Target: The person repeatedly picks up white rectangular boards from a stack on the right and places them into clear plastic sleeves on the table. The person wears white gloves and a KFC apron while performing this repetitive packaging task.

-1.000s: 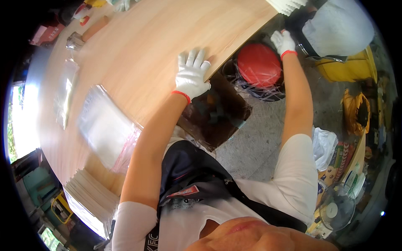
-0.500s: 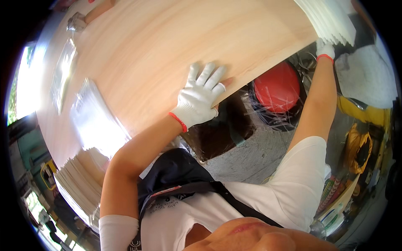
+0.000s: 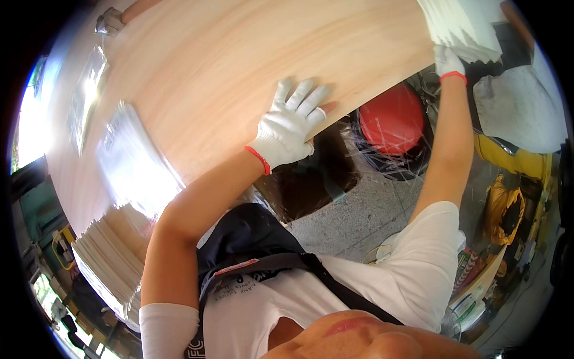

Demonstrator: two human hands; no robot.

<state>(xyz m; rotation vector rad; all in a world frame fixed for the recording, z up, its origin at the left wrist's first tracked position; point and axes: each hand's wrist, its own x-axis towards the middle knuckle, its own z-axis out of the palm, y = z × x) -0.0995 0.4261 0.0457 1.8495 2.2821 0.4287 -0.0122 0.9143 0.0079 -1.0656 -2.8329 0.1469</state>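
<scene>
My left hand, in a white knitted glove with a red cuff, lies flat near the front edge of the wooden tabletop. Its fingers are spread, and nothing is in them. At the far right, my right hand, in a matching glove, is closed at the corner of a stack of thin white plastic bags with jagged ends. The bags partly hide its fingertips. Left of my left hand lies a shiny pile of clear plastic bags. Another clear packet rests farther left.
A tool with a wooden handle lies at the far left. Below the table edge are a red round seat with plastic scraps and a dark brown box. A bundle of pale sheets stands at lower left. Grey cloth hangs at right.
My right hand has shifted left along the jagged ends of the white bags. My left hand stays flat on the tabletop, and the whole view has moved slightly.
</scene>
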